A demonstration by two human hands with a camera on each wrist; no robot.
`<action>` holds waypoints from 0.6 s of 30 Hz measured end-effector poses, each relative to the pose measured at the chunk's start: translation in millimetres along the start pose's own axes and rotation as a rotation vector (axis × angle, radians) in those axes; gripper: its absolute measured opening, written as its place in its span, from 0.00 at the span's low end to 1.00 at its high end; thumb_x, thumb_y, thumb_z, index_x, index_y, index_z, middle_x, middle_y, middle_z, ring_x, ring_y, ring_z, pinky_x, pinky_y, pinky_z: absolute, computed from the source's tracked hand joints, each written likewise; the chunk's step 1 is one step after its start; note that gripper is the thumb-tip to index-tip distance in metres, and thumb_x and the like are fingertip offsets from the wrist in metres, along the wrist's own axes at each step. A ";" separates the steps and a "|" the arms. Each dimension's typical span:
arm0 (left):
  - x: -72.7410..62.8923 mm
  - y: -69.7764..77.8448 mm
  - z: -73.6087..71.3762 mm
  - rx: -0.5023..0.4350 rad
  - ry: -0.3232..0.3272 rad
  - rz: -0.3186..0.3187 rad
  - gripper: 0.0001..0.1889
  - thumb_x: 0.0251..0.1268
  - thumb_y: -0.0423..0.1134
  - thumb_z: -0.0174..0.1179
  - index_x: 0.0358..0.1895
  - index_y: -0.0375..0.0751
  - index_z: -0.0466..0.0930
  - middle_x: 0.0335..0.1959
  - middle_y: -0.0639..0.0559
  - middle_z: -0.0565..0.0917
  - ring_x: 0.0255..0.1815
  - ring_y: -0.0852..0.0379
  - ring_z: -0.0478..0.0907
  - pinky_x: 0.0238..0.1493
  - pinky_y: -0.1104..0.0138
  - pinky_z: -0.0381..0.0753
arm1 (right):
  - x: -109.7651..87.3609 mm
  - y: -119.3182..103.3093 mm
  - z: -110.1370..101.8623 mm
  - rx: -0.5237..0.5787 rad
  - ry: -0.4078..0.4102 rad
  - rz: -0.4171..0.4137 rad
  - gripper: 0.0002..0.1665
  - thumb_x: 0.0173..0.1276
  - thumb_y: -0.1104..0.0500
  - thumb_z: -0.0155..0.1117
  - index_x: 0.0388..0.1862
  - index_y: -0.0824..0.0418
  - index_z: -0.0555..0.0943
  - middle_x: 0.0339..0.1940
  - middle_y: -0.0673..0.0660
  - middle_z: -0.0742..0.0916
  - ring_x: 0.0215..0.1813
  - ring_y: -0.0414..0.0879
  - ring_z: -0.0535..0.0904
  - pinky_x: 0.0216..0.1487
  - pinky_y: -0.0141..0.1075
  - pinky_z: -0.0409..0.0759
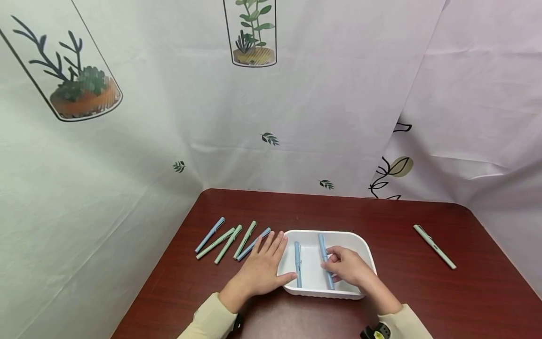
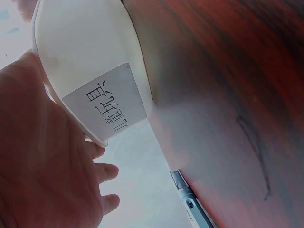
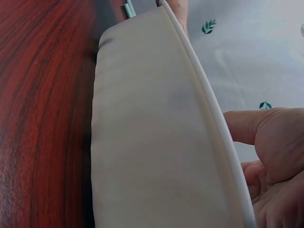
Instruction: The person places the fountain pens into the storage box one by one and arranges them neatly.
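A white plastic tray [image 1: 326, 294] stands near the front of the table. My left hand [image 1: 259, 272] lies across its left rim, fingers straight and spread, thumb along the front left corner. In the left wrist view, the palm [image 2: 42, 156] is beside the tray wall, which bears a printed label [image 2: 107, 104]. My right hand [image 1: 349, 267] reaches over the right side and pinches a light blue pen [image 1: 322, 245] between thumb and fingers, inside the tray. Another blue pen [image 1: 298, 259] lies to its left in the tray. The tray wall [image 3: 152, 118] hides the held pen in the right wrist view.
Several green and blue pens [image 1: 229, 242] lie in a loose row left of the tray, close to my left fingertips. A pale green pen [image 1: 434, 246] lies alone at the right. Patterned white cloth [image 1: 296, 108] hangs behind the dark red table [image 1: 406, 301].
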State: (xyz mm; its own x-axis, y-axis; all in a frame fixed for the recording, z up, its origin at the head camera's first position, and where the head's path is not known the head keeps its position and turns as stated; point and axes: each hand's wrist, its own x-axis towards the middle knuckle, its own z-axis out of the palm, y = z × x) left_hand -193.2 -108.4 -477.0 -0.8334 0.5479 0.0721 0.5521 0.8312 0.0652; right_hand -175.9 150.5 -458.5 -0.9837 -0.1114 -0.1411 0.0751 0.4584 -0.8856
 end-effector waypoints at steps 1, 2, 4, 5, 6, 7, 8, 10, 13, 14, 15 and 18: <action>0.1 0.0 0.0 -0.003 0.002 0.001 0.51 0.68 0.75 0.45 0.82 0.42 0.50 0.83 0.45 0.51 0.83 0.43 0.47 0.78 0.42 0.48 | 0.5 0.5 0.8 0.000 -0.004 0.000 0.27 0.61 0.69 0.71 0.58 0.78 0.76 0.29 0.55 0.83 0.26 0.45 0.81 0.26 0.40 0.86; 0.2 0.0 0.0 -0.006 0.003 0.001 0.51 0.68 0.75 0.45 0.82 0.42 0.50 0.83 0.45 0.52 0.83 0.43 0.47 0.78 0.42 0.48 | 1.2 1.1 1.7 0.000 -0.008 -0.001 0.27 0.61 0.68 0.71 0.58 0.77 0.76 0.29 0.55 0.83 0.26 0.45 0.81 0.26 0.40 0.86; 0.1 0.1 -0.1 -0.012 0.005 0.003 0.51 0.68 0.75 0.45 0.82 0.41 0.50 0.83 0.45 0.52 0.83 0.42 0.47 0.78 0.42 0.48 | 2.5 2.7 3.7 0.001 -0.018 -0.006 0.27 0.61 0.68 0.71 0.57 0.78 0.76 0.29 0.55 0.83 0.26 0.44 0.81 0.26 0.39 0.86; 0.2 0.1 -0.3 -0.015 0.008 0.004 0.51 0.68 0.75 0.45 0.82 0.41 0.50 0.83 0.45 0.52 0.83 0.42 0.47 0.78 0.42 0.48 | 3.0 3.1 4.7 0.003 -0.022 -0.007 0.27 0.61 0.68 0.71 0.57 0.77 0.76 0.29 0.55 0.82 0.26 0.44 0.81 0.26 0.39 0.86; 0.1 0.2 -0.5 -0.017 0.012 0.006 0.51 0.68 0.75 0.45 0.82 0.41 0.51 0.83 0.45 0.52 0.83 0.42 0.48 0.78 0.42 0.48 | 3.6 3.6 5.9 0.005 -0.025 -0.007 0.26 0.61 0.68 0.71 0.57 0.77 0.76 0.29 0.55 0.82 0.27 0.44 0.81 0.26 0.39 0.86; -0.3 0.4 -0.7 -0.016 0.013 0.007 0.51 0.68 0.75 0.45 0.82 0.41 0.51 0.83 0.44 0.52 0.83 0.42 0.48 0.78 0.41 0.48 | 4.0 3.8 6.9 0.006 -0.026 -0.005 0.26 0.61 0.68 0.71 0.56 0.77 0.76 0.29 0.55 0.82 0.27 0.44 0.80 0.26 0.39 0.86; -0.4 0.6 -0.8 -0.017 0.017 0.009 0.51 0.68 0.75 0.45 0.82 0.40 0.51 0.83 0.44 0.53 0.83 0.41 0.48 0.78 0.41 0.48 | 4.5 3.9 8.1 0.005 -0.027 -0.006 0.26 0.61 0.67 0.71 0.56 0.77 0.76 0.29 0.55 0.82 0.26 0.44 0.80 0.26 0.39 0.86; -0.6 0.7 -0.7 -0.015 0.021 0.011 0.51 0.68 0.76 0.44 0.82 0.40 0.51 0.83 0.44 0.53 0.83 0.41 0.49 0.78 0.41 0.48 | 5.0 3.5 10.2 0.004 -0.026 0.001 0.25 0.61 0.67 0.71 0.56 0.76 0.77 0.28 0.55 0.82 0.26 0.44 0.80 0.26 0.39 0.85; -0.7 1.0 -0.6 -0.010 0.020 0.010 0.51 0.68 0.76 0.44 0.82 0.40 0.51 0.83 0.44 0.53 0.82 0.41 0.49 0.78 0.42 0.48 | 6.1 3.0 13.9 -0.010 -0.028 0.009 0.25 0.61 0.67 0.71 0.56 0.75 0.77 0.28 0.55 0.82 0.25 0.44 0.80 0.26 0.39 0.85; -0.6 1.1 -0.8 -0.009 0.016 0.008 0.51 0.68 0.76 0.44 0.82 0.41 0.51 0.83 0.44 0.53 0.83 0.41 0.49 0.78 0.42 0.48 | 6.5 2.8 15.1 -0.013 -0.030 0.012 0.25 0.61 0.67 0.71 0.56 0.75 0.77 0.28 0.55 0.82 0.24 0.44 0.80 0.26 0.39 0.85; -0.5 1.0 -1.0 -0.006 0.010 0.005 0.51 0.68 0.76 0.43 0.82 0.41 0.51 0.83 0.45 0.52 0.83 0.42 0.48 0.78 0.42 0.48 | 6.8 2.5 16.3 -0.018 -0.030 0.017 0.25 0.61 0.67 0.71 0.56 0.75 0.77 0.28 0.54 0.82 0.24 0.44 0.80 0.26 0.39 0.84; 0.1 1.0 -1.7 -0.006 -0.006 -0.002 0.51 0.68 0.76 0.43 0.82 0.41 0.50 0.83 0.45 0.52 0.83 0.42 0.47 0.78 0.42 0.47 | 8.2 2.2 19.4 -0.035 -0.035 0.021 0.25 0.61 0.67 0.71 0.56 0.74 0.77 0.28 0.54 0.82 0.24 0.44 0.79 0.25 0.38 0.84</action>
State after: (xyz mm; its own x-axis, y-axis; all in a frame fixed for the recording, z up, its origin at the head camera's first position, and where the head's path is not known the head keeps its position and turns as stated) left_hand -192.7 -107.7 -475.2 -0.8346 0.5470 0.0657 0.5507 0.8316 0.0717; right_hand -180.7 133.5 -470.2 -0.9755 -0.1322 -0.1758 0.0895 0.4916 -0.8662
